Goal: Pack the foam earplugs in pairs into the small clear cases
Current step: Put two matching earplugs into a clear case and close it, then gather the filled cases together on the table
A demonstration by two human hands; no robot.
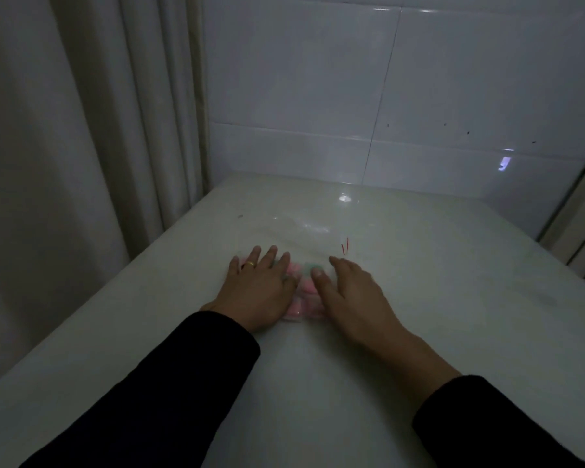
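Pink foam earplugs (304,295) lie between both flat hands (260,288).

No text, label or number is legible.

table (419,298): smooth, glossy | wall tiles (301,79): glossy ceramic | curtain (81,130): matt cloth | earplugs (303,298): matt foam

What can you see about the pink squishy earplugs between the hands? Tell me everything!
The earplugs are small soft-looking foam pieces, mostly pink, with a greenish one at the far end. They lie bunched together in what looks like a clear plastic bag on the white table. The left hand and the right hand rest flat on either side, fingers straight, partly covering them. The dim light hides how many there are.
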